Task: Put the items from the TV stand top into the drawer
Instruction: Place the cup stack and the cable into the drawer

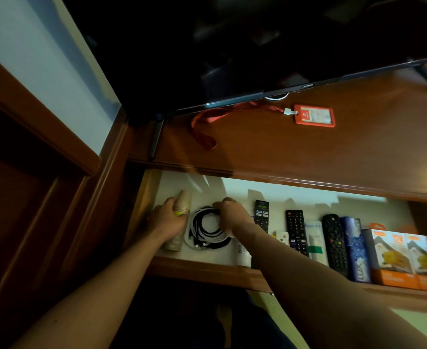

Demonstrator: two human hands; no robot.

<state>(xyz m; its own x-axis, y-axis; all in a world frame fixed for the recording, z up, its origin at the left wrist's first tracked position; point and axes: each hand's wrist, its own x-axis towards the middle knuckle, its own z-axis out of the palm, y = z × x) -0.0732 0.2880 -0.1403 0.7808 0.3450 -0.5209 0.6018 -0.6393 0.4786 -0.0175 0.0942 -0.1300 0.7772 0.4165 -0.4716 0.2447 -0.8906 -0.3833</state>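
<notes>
The open drawer [207, 269] lies below the TV stand top [333, 152]. My left hand [168, 217] grips a stack of tan paper cups [183, 201] lying at the drawer's left end. My right hand [232, 212] grips the right side of a coil of black and white cables [206, 229] beside the cups. On the stand top remains an orange ID card holder [314, 115] with its red lanyard [202, 127].
Further right in the drawer lie three remotes [296, 231], a blue LUX box [356, 250], white packets and orange boxes [406, 258]. The TV [232, 46] stands on the top, its foot [155, 137] at the left. A wooden door frame [43, 152] is on the left.
</notes>
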